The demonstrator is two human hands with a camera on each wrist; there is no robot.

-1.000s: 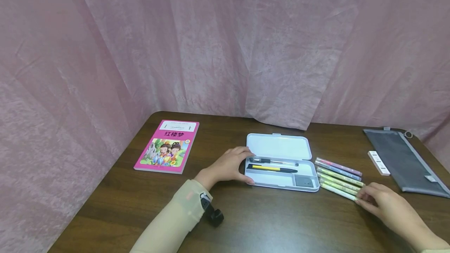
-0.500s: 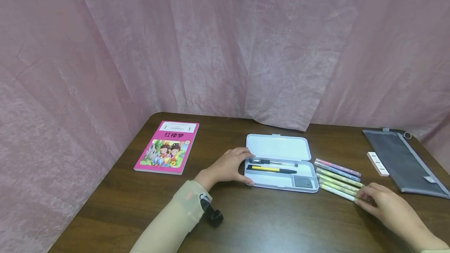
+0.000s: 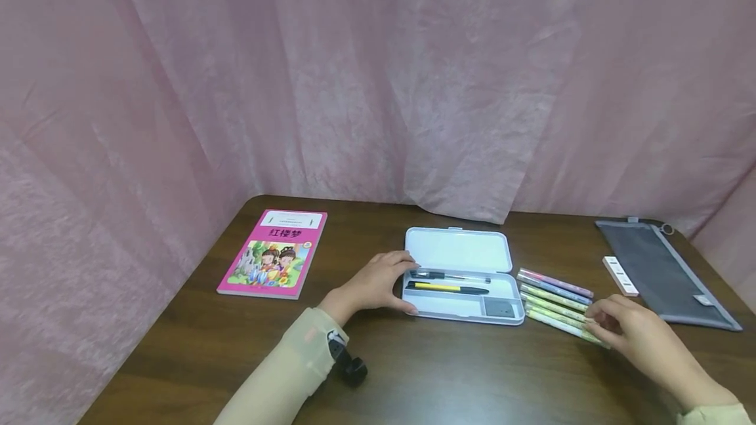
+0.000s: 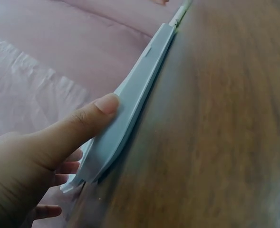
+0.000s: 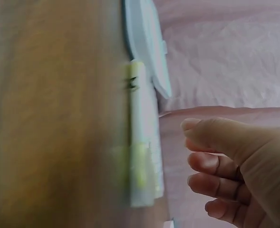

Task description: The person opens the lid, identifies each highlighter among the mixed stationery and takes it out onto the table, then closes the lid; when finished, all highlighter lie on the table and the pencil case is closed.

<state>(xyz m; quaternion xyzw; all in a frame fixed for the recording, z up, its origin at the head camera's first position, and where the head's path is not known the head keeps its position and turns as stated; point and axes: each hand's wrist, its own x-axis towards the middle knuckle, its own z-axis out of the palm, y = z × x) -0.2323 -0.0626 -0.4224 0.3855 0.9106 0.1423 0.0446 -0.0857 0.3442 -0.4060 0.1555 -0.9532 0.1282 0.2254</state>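
The white pencil case (image 3: 458,249) lies with its lid up at the middle of the table, a clear-barrelled pen (image 3: 451,277), a yellow and black pen (image 3: 447,288) and a grey block (image 3: 499,308) inside. My left hand (image 3: 378,284) grips its left end; in the left wrist view the thumb presses the case's front wall (image 4: 125,109). Several highlighter-like pens (image 3: 555,310) fan out beside the case's right end. Over their near ends hovers my right hand (image 3: 632,333), fingers loosely bent and holding nothing. In the right wrist view a gap separates its fingertips from the nearest pen (image 5: 140,114).
A pink book (image 3: 274,254) lies at the left of the table. Toward the right are a small white box (image 3: 620,275) and a grey zip pouch (image 3: 667,274). Behind the table hangs a pink curtain (image 3: 354,84).
My right hand has let go of the pens' near ends and risen slightly, uncovering the tip of the nearest pen. The left hand keeps its hold; the head view has shifted a little.
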